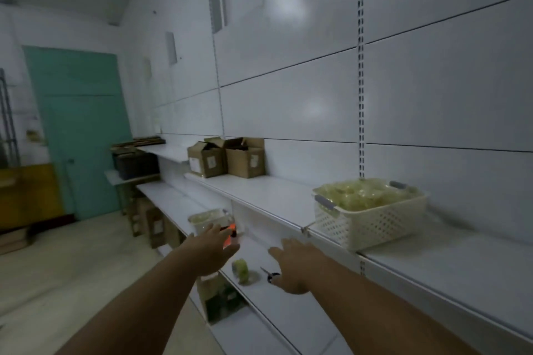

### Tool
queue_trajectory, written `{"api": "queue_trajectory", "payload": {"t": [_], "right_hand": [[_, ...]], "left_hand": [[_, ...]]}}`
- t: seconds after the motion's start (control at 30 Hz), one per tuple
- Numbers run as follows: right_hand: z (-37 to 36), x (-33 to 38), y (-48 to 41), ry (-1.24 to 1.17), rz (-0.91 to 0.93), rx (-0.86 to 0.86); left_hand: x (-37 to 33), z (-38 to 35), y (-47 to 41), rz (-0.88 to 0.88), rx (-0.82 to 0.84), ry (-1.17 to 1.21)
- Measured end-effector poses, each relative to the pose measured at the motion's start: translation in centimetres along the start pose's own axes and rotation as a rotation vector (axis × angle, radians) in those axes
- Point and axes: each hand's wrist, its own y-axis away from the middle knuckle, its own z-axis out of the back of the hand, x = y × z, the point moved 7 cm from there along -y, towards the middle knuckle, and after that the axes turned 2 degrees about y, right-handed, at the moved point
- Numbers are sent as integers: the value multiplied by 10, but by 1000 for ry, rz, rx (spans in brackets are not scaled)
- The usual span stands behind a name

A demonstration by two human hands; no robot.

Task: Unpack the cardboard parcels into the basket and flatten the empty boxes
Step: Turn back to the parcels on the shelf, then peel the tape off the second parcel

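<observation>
Head view, orange item (230,237) half behind left hand (212,249), scissors (268,274) partly under right hand (294,264), both hands spread, empty, two boxes (206,163) far, one white basket (372,226) right.

Left hand (209,251) and right hand (294,264) of the person, both bare, each continuous with a bare forearm (144,304). Motion blur hides nails and finer surface detail.

Basket (372,222): on upper shelf (268,196), right of frame.
Boxes (227,158): same shelf, centre, left of basket.
Tape roll (240,268): on lower shelf (259,302), below centre.
</observation>
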Motion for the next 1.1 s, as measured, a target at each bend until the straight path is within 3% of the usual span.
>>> {"api": "queue_trajectory", "payload": {"t": [0.23, 0.43, 0.57, 0.8, 1.1], "right_hand": [[25, 9, -121, -80, 114, -126], [8, 21, -215, -1, 159, -119], [11, 30, -280, -1, 195, -242], [33, 40, -389, 49, 92, -186], [39, 17, -501, 43, -28, -146]], "left_hand": [[72, 43, -81, 161, -85, 39], [119, 34, -147, 142, -122, -40], [178, 38, -198, 130, -149, -30], [272, 43, -291, 76, -115, -27], [320, 20, -398, -32, -41, 69]]}}
